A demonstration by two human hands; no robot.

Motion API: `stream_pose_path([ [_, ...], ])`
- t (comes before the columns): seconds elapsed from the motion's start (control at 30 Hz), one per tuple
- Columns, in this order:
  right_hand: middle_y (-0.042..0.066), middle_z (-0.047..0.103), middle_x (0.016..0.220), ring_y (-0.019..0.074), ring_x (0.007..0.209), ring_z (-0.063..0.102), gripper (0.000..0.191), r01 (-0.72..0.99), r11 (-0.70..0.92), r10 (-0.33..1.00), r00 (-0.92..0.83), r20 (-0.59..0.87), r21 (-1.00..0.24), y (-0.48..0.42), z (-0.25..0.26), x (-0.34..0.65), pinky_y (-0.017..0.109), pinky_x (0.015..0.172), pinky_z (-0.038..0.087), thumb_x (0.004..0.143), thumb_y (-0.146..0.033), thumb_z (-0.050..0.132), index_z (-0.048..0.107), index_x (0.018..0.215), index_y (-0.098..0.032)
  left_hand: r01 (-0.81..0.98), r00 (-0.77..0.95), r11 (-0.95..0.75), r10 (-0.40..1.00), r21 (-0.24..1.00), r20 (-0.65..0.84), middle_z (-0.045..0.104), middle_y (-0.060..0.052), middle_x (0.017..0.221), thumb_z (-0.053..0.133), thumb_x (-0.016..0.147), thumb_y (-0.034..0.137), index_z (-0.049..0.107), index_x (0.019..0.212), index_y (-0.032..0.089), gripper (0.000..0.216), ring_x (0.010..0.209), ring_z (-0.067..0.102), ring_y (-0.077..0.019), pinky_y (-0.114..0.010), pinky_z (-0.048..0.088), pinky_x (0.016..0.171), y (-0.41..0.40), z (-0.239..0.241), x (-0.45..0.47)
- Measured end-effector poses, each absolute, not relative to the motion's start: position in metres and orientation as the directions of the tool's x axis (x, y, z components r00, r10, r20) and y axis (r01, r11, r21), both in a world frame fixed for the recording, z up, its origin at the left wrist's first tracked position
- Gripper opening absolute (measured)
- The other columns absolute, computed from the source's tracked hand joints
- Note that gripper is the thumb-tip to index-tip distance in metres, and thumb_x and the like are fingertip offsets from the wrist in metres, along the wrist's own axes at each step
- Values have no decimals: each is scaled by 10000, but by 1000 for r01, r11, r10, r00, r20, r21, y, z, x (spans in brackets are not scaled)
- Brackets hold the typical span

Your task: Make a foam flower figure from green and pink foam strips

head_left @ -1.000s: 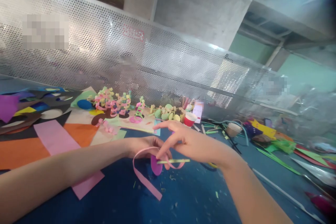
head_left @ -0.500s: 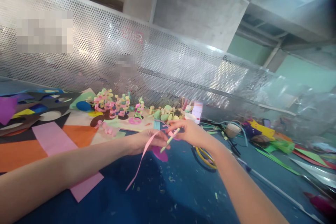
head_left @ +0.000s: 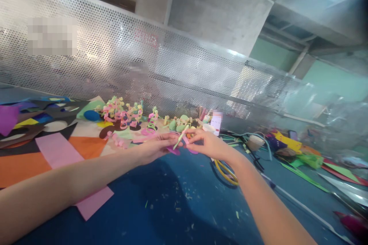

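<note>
While the fingertips of both hands are meeting just above the blue tabletop (head_left: 172, 210), the right hand (head_left: 207, 144) is pinching a thin pale green paper strip (head_left: 179, 138) that is tilting up. The left hand (head_left: 155, 149) is gripping a small magenta paper disc (head_left: 174, 151) beneath it. A yellow loop (head_left: 225, 172) is lying near the right wrist, and curled pink and green paper figures (head_left: 123, 114) are standing beyond the hands.

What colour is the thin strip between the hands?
The strip is pale green; the head view shows it.
</note>
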State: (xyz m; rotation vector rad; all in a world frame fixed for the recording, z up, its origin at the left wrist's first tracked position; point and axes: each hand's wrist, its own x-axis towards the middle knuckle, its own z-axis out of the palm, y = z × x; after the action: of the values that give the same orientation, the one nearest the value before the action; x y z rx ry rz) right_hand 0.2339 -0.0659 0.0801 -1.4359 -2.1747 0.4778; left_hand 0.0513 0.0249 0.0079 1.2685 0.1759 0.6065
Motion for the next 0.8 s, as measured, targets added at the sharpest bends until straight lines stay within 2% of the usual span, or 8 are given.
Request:
stream_pose_path([
  [0.1, 44, 650, 998, 216, 917, 563, 371, 727, 294, 951, -285, 116, -621, -69, 84, 233, 376, 874, 380, 836, -483, 437, 713, 793, -239, -349, 824, 175, 525, 920, 213, 638, -47, 847, 643, 743, 252, 652, 855, 131, 166, 766, 569, -130, -285, 433, 765, 24, 9, 51],
  [0.2, 46, 673, 850, 211, 840, 573, 527, 713, 238, 970, -210, 123, -660, -69, 85, 238, 395, 871, 372, 877, -518, 286, 708, 746, -231, -355, 821, 189, 531, 916, 209, 633, -43, 802, 652, 733, 246, 650, 821, 124, 151, 735, 563, -125, -291, 437, 755, 22, 11, 52],
  [0.3, 43, 617, 1053, 224, 975, 530, 415, 765, 278, 960, -200, 196, -581, -68, 85, 244, 405, 925, 325, 848, -493, 399, 711, 736, -243, -355, 823, 176, 524, 918, 218, 631, -48, 799, 648, 737, 259, 650, 814, 118, 161, 719, 561, -123, -294, 438, 754, 21, 13, 51],
  [0.4, 43, 520, 1216, 238, 1050, 497, 217, 806, 289, 957, -230, 177, -516, -70, 88, 245, 396, 922, 332, 766, -414, 579, 714, 774, -244, -350, 815, 146, 535, 925, 224, 631, -42, 786, 641, 743, 274, 649, 812, 121, 169, 704, 566, -117, -268, 429, 734, 21, 12, 51],
  [0.53, 50, 669, 894, 195, 803, 593, 208, 740, 243, 961, -271, 52, -627, -76, 93, 241, 343, 740, 435, 791, -370, 554, 705, 809, -227, -358, 786, 155, 582, 921, 207, 620, -16, 770, 639, 746, 251, 637, 765, 135, 118, 710, 559, -99, -233, 414, 716, 24, 9, 51],
  [0.6, 40, 678, 750, 176, 700, 595, 233, 726, 220, 965, -260, 36, -652, -76, 93, 241, 316, 673, 442, 799, -378, 538, 697, 761, -213, -369, 774, 154, 597, 917, 212, 614, -9, 767, 635, 751, 237, 634, 756, 138, 99, 717, 549, -91, -218, 405, 707, 24, 9, 52],
  [0.7, 42, 669, 700, 162, 647, 590, 262, 720, 213, 972, -222, 71, -661, -73, 89, 241, 297, 634, 442, 798, -396, 534, 677, 706, -196, -383, 774, 161, 594, 910, 220, 612, -6, 765, 638, 748, 227, 639, 762, 145, 83, 722, 542, -90, -217, 402, 718, 24, 10, 52],
  [0.8, 43, 676, 768, 162, 644, 598, 230, 674, 198, 978, -187, 95, -712, -67, 83, 240, 302, 626, 450, 781, -397, 556, 673, 820, -203, -383, 795, 145, 555, 912, 245, 613, -22, 791, 622, 763, 240, 646, 774, 140, 104, 756, 544, -105, -236, 404, 752, 21, 11, 52],
])
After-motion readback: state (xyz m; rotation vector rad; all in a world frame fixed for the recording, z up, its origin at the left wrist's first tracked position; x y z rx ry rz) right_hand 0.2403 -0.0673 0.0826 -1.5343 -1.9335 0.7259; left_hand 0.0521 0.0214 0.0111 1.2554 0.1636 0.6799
